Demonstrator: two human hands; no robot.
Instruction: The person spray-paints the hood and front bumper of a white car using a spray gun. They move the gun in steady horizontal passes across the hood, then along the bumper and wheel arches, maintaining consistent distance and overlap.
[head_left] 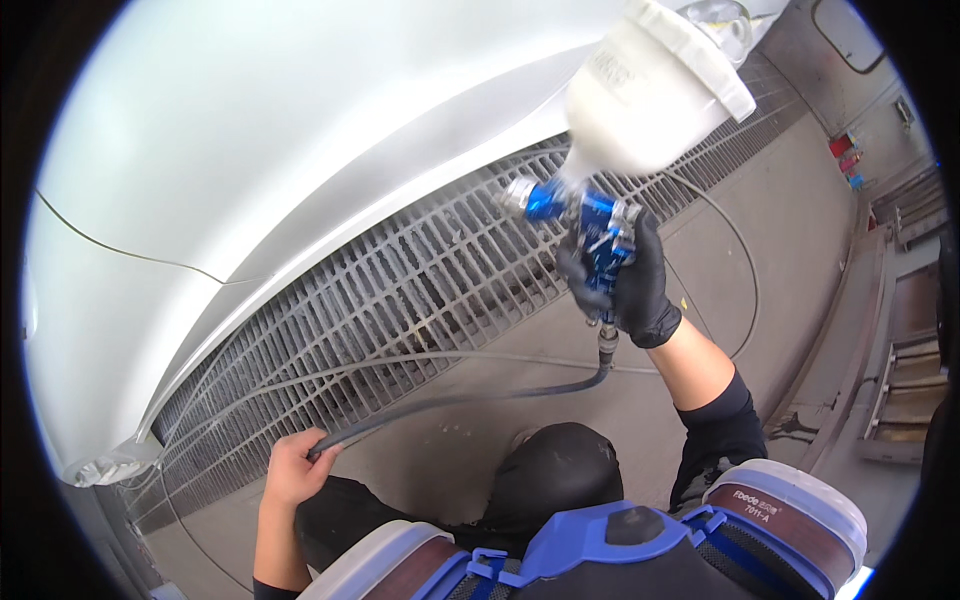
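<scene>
My right hand (640, 275), in a black glove, is wrapped round the handle of a blue spray gun (600, 235). A large white paint cup (650, 90) sits on top of the gun, tilted. The gun's silver nozzle (518, 195) points left, toward a glossy white car body panel (250, 130), and stands apart from it. From the handle's lower end a dark air hose (470, 393) curves away to the left. My bare left hand (300, 462) is closed round that hose near the lower left.
Beneath the panel runs a metal floor grate (400, 290). Loose grey hose (748, 270) loops over the grate and the concrete floor (790, 190). My knee (555, 470) and a blue respirator with filter cartridges (590, 540) show at the bottom. Wall fittings (905, 385) stand at right.
</scene>
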